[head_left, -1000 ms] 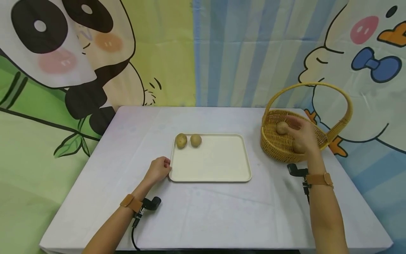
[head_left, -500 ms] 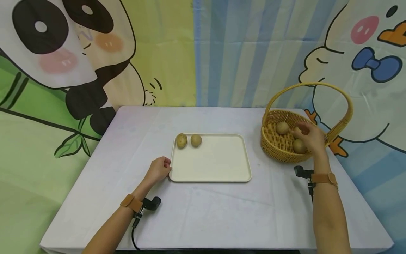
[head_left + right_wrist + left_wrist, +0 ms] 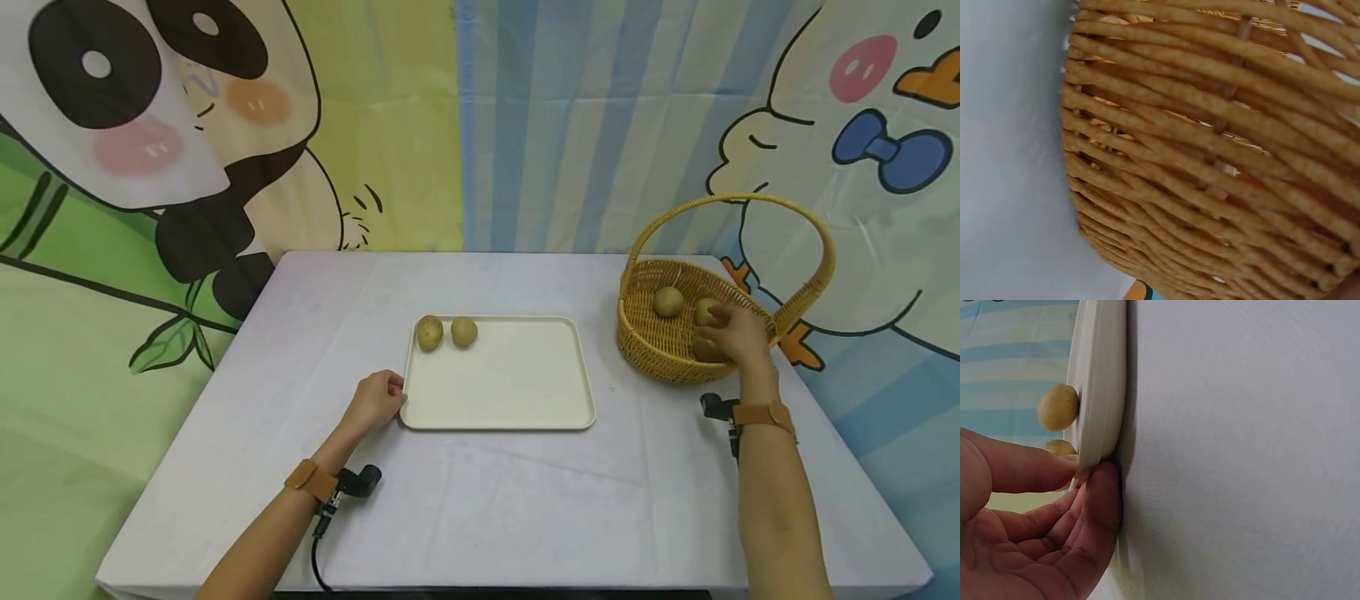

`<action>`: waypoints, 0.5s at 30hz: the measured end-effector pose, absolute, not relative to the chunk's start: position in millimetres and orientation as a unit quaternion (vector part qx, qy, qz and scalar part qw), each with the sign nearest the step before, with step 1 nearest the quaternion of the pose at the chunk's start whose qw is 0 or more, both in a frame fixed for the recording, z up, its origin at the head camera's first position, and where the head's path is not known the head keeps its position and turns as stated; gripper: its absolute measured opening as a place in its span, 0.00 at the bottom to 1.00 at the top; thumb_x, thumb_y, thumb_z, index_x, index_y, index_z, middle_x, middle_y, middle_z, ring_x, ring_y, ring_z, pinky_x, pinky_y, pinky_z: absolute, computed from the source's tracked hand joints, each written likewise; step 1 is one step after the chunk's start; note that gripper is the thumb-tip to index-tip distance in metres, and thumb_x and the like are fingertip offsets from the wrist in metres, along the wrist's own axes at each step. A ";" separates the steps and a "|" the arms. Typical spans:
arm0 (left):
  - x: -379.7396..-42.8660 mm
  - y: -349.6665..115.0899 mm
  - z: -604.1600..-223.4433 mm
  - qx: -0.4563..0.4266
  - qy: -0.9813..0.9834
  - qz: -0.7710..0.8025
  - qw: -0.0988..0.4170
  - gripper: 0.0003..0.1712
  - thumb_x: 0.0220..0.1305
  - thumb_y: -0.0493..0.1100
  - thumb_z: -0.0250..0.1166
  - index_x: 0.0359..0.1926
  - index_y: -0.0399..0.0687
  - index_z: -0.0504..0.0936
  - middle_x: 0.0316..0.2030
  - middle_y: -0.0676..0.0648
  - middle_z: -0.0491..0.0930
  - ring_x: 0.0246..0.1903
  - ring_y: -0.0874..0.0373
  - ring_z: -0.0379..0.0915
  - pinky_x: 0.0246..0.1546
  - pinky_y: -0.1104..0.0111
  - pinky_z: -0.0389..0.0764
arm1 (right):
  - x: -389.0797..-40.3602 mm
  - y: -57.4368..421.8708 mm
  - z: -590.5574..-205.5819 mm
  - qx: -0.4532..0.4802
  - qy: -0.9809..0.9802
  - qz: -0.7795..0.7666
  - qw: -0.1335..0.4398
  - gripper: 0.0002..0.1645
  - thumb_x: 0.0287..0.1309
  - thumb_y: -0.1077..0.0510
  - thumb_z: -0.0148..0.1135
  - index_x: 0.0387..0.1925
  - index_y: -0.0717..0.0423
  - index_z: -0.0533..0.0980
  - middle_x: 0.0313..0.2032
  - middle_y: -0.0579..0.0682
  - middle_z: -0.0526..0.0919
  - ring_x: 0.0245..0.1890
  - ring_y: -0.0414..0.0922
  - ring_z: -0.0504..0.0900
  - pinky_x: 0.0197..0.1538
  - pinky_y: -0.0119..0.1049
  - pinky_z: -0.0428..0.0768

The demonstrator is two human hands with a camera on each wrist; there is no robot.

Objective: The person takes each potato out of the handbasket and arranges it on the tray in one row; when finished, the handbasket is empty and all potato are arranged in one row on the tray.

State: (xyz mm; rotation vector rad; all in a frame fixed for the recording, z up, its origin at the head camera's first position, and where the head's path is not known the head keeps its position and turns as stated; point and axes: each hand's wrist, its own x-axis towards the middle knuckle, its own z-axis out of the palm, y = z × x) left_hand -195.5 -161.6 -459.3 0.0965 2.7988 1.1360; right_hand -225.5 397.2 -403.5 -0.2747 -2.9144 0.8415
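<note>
Two small round potatoes (image 3: 429, 332) lie at the back left of a cream rectangular tray (image 3: 517, 375). My left hand (image 3: 375, 400) pinches the tray's left edge near its front corner, thumb on top and fingers beneath in the left wrist view. On the right stands a wicker basket (image 3: 652, 357) with a tall handle. Inside it, one potato (image 3: 667, 302) sits apart toward the left. My right hand (image 3: 738, 333) reaches in and grips a potato (image 3: 706, 312) with thumb and fingers. Another potato (image 3: 705, 353) lies just in front, partly hidden under the hand.
A white cloth (image 3: 487, 508) covers the table. The basket handle (image 3: 738, 198) arches high over the right hand's area. In the right wrist view the basket's woven wall (image 3: 1197, 150) fills most of the picture. A printed curtain (image 3: 555, 125) hangs behind the table.
My right hand has moved right inside the basket, away from the left potato, and closed in on the one at the back right. The left hand and tray stay still.
</note>
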 end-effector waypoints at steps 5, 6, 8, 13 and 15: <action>-195.6 -161.6 -459.6 0.030 0.924 0.375 0.061 0.11 0.54 0.30 0.61 0.40 0.29 0.76 0.28 0.43 0.76 0.27 0.55 0.71 0.26 0.69 0.72 | -227.0 397.3 -402.0 -0.105 -0.962 0.253 0.006 0.33 0.58 0.58 0.59 0.59 0.75 0.63 0.54 0.75 0.66 0.54 0.69 0.63 0.54 0.61 0.65; -195.6 -161.7 -459.7 0.030 0.925 0.374 0.061 0.11 0.54 0.30 0.61 0.40 0.29 0.76 0.28 0.43 0.76 0.27 0.55 0.71 0.26 0.69 0.72 | -227.2 397.4 -401.4 -0.110 -0.962 0.251 -0.006 0.33 0.57 0.58 0.59 0.59 0.75 0.63 0.54 0.75 0.66 0.54 0.69 0.62 0.54 0.61 0.64; -195.5 -161.7 -459.6 0.030 0.926 0.372 0.059 0.11 0.54 0.30 0.61 0.39 0.29 0.76 0.28 0.44 0.76 0.27 0.55 0.71 0.27 0.69 0.72 | -227.2 397.2 -400.0 -0.118 -0.961 0.249 -0.030 0.34 0.57 0.57 0.58 0.59 0.75 0.63 0.54 0.75 0.65 0.54 0.70 0.61 0.53 0.62 0.65; -195.1 -161.0 -458.8 0.032 0.927 0.369 0.056 0.10 0.54 0.31 0.62 0.39 0.30 0.76 0.27 0.44 0.76 0.27 0.55 0.71 0.27 0.68 0.72 | -226.7 395.9 -396.5 -0.126 -0.960 0.242 -0.066 0.35 0.55 0.56 0.59 0.59 0.74 0.63 0.55 0.76 0.63 0.55 0.70 0.60 0.53 0.63 0.64; -194.8 -160.7 -458.7 0.032 0.927 0.370 0.057 0.11 0.54 0.31 0.62 0.39 0.30 0.76 0.27 0.44 0.76 0.27 0.55 0.71 0.27 0.68 0.72 | -226.2 395.0 -395.7 -0.127 -0.961 0.233 -0.074 0.35 0.54 0.56 0.59 0.59 0.73 0.63 0.55 0.76 0.61 0.56 0.70 0.58 0.52 0.64 0.64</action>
